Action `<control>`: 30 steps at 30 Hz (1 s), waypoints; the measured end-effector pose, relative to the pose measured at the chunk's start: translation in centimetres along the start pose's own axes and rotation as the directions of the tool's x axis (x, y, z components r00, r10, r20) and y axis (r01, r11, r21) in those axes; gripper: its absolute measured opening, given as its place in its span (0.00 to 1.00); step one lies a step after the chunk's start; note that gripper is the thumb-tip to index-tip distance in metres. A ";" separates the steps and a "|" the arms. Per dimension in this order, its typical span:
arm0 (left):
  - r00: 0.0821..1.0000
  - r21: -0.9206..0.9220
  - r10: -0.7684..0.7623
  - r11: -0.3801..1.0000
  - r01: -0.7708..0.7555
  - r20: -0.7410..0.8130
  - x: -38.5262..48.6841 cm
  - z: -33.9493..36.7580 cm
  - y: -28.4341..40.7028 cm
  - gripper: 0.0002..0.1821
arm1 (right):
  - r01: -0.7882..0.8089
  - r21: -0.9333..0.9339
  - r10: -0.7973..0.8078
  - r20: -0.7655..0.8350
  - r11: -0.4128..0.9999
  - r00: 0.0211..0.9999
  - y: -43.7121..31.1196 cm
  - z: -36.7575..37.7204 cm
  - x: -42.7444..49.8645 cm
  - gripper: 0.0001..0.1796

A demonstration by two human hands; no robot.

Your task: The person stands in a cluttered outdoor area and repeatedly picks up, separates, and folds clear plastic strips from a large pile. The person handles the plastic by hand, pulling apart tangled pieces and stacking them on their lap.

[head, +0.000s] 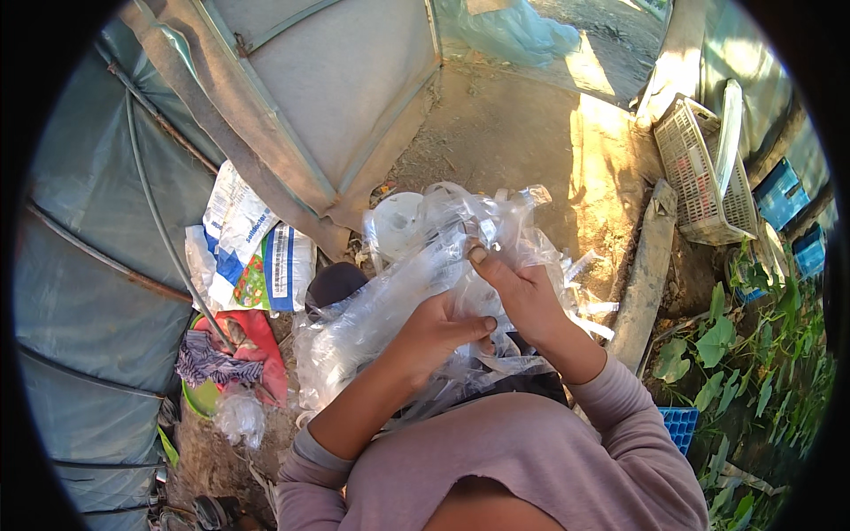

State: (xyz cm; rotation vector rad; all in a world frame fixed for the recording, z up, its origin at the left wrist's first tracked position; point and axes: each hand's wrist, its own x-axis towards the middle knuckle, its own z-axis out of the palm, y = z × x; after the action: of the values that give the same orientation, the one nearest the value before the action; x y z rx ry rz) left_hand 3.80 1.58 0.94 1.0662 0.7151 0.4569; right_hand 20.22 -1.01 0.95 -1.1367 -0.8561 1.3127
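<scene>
A heap of clear plastic film (pixel 372 318) lies over my lap, crumpled and shiny, with loose strips hanging off its right side. My left hand (pixel 445 328) grips a fold of the film, thumb pointing right. Slightly higher and to the right, my right hand (pixel 514 285) pinches another part of it between thumb and fingers. The fingertips of both hands are partly hidden by the film. Beyond the heap, a round white translucent object (pixel 395 219), perhaps a lid or a bucket, shows partly covered by plastic.
Printed plastic sacks (pixel 259 259) lie to the left, above a red cloth (pixel 269 352) and a green basin (pixel 199 398). On the right are a wooden plank (pixel 641 285), a beige plastic crate (pixel 697 172) and leafy plants (pixel 717 345). A framed door panel (pixel 339 79) stands ahead.
</scene>
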 end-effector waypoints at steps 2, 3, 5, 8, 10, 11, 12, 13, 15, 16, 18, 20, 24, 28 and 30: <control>0.998 0.003 -0.054 0.999 0.054 -0.039 -0.5 -0.3 0.2 0.12 | -0.070 0.143 0.043 0.181 0.987 0.983 -0.3 -1.1 1.0 0.19; 0.998 -0.063 -0.063 0.996 0.064 0.010 -0.8 -0.4 0.4 0.10 | -0.172 0.257 0.096 0.283 0.951 0.954 -0.3 -1.4 1.2 0.21; 0.986 -0.171 -0.082 0.979 0.107 0.147 -1.3 -0.6 0.8 0.09 | -0.366 0.410 0.153 0.466 0.836 0.872 -0.3 -1.7 1.5 0.27; 0.946 -0.100 -0.189 0.970 0.221 0.264 -1.5 -0.5 1.3 0.10 | -0.389 0.565 -0.100 0.648 0.727 0.755 -0.2 -1.0 1.8 0.44; 0.931 -0.081 -0.167 0.976 0.203 0.324 -1.6 -0.2 1.4 0.15 | -0.407 0.610 -0.262 0.720 0.680 0.643 -0.7 -0.7 2.4 0.43; 0.930 -0.085 -0.151 0.978 0.190 0.335 -1.6 -0.3 1.6 0.16 | -0.362 0.674 -0.306 0.661 0.644 0.686 -1.2 -0.9 2.9 0.40; 0.915 -0.086 -0.144 0.978 0.189 0.376 -1.8 -0.2 1.6 0.17 | -0.323 0.746 -0.349 0.588 0.582 0.729 -1.9 -1.5 3.6 0.38; 0.921 -0.053 -0.165 0.979 0.196 0.353 -2.0 -0.3 1.6 0.18 | -0.294 0.806 -0.390 0.525 0.513 0.757 -2.6 -2.5 4.1 0.35; 0.936 0.106 -0.174 0.983 0.148 0.307 -3.1 -0.5 1.3 0.19 | -0.169 0.938 -0.441 0.295 0.303 0.847 -4.9 -6.3 5.5 0.28; 0.935 0.163 -0.213 0.972 0.172 0.283 -3.7 -0.8 1.3 0.19 | -0.107 0.942 -0.465 0.253 0.319 0.848 -5.7 -8.7 5.7 0.23; 0.926 0.197 -0.266 0.956 0.217 0.269 -4.8 -1.8 1.3 0.19 | -0.002 0.943 -0.470 0.169 0.334 0.866 -6.9 -14.0 5.7 0.14; 0.934 0.204 -0.281 0.950 0.237 0.220 -5.6 -2.6 1.2 0.19 | 0.106 0.926 -0.445 0.072 0.363 0.893 -7.2 -19.4 5.1 0.08; 0.938 0.291 -0.306 0.923 0.251 0.161 -6.0 -3.4 1.1 0.20 | 0.268 0.854 -0.254 -0.167 0.445 0.953 -5.5 -29.4 2.6 0.15; 0.932 0.273 -0.331 0.919 0.283 0.149 -5.5 -3.4 1.3 0.19 | 0.553 0.637 -0.142 -0.578 0.536 0.803 -4.2 -39.2 1.6 0.10; 0.940 0.243 -0.308 0.932 0.268 0.144 -5.2 -3.6 1.6 0.19 | 0.550 0.595 0.018 -0.688 0.587 0.725 -3.7 -43.5 1.8 0.10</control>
State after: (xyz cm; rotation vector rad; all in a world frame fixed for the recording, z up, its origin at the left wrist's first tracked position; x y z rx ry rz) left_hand -2.40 1.11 2.92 1.1704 0.7581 0.0246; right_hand 62.89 -5.07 -7.33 -0.5952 0.1003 0.7558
